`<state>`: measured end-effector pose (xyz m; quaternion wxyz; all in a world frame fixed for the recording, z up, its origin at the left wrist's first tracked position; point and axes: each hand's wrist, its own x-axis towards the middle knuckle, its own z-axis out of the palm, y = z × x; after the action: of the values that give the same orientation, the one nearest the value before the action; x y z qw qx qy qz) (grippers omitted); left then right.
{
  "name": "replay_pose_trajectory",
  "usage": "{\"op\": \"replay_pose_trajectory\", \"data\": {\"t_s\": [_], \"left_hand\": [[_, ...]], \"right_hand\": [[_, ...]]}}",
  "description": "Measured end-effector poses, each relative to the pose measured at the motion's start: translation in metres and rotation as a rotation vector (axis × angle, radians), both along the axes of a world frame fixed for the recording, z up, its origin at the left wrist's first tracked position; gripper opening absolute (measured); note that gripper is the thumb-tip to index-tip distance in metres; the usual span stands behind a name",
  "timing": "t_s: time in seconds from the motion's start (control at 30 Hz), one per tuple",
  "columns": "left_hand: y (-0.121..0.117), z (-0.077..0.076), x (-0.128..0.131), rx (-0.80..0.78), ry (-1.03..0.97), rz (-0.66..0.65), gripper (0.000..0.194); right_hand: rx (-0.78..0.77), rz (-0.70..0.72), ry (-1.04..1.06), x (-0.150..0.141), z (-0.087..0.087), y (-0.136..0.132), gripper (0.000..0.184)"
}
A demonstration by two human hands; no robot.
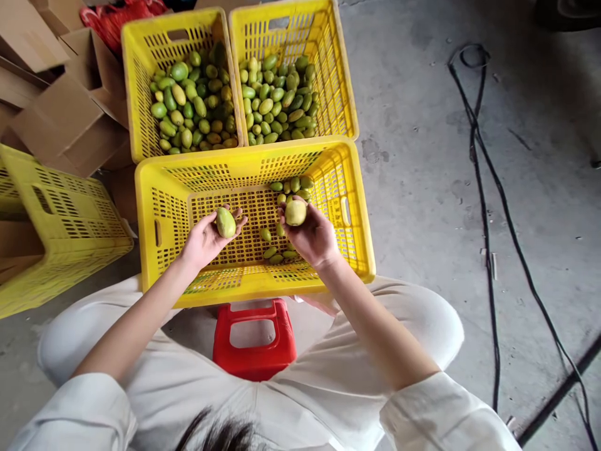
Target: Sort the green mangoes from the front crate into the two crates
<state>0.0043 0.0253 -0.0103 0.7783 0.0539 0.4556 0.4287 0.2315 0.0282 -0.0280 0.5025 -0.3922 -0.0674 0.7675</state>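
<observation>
Over the near yellow crate (244, 293), my left hand (205, 241) holds a green oval fruit (226, 223) by the thumb side, its other fingers partly spread. My right hand (317, 238) has its fingers curled around a paler, yellow-green fruit (295, 213), held up with one end toward me. Below the hands, several small green fruits (276, 258) lie on the crate's slotted floor, mostly on the right side. Part of that group is hidden by my right hand.
Two more yellow crates, a left one (126, 81) and a right one (350, 94), stand behind, holding many green fruits. Cardboard boxes (61, 119) and a tilted yellow crate (79, 194) are on the left. A red stool (253, 363) shows between my legs. Black cables (486, 232) cross the floor.
</observation>
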Motion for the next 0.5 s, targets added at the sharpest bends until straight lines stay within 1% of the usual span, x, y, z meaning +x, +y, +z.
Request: {"op": "replay_pose_trajectory", "data": {"t_s": [0.07,0.17,0.27,0.33,0.37,0.4,0.43,0.5], "left_hand": [[-0.001,-0.001,-0.001,0.028,-0.02,-0.006,0.013],[-0.005,-0.005,0.001,0.073,-0.074,-0.079,0.02],[-0.009,-0.008,0.004,0.039,-0.063,-0.145,0.025],[-0.009,-0.009,0.005,-0.027,-0.034,-0.165,0.022],[-0.009,-0.009,0.006,-0.059,-0.032,-0.171,0.02],[-0.008,-0.009,0.006,-0.086,-0.038,-0.17,0.018],[-0.008,-0.009,0.006,-0.106,-0.048,-0.157,0.017],[-0.005,-0.006,0.005,-0.128,-0.057,-0.106,0.016]], "right_hand": [[-0.003,-0.026,0.007,-0.003,0.001,-0.001,0.022],[-0.049,-0.001,0.019,-0.01,0.003,-0.007,0.028],[-0.128,0.152,0.033,-0.019,-0.001,-0.018,0.037],[-0.22,0.261,0.032,-0.023,-0.006,-0.024,0.033],[-0.275,0.287,0.024,-0.024,-0.009,-0.025,0.028],[-0.326,0.284,0.013,-0.024,-0.012,-0.025,0.022],[-0.365,0.25,0.005,-0.022,-0.014,-0.024,0.016],[-0.382,0.118,-0.001,-0.015,-0.015,-0.017,0.01]]}}
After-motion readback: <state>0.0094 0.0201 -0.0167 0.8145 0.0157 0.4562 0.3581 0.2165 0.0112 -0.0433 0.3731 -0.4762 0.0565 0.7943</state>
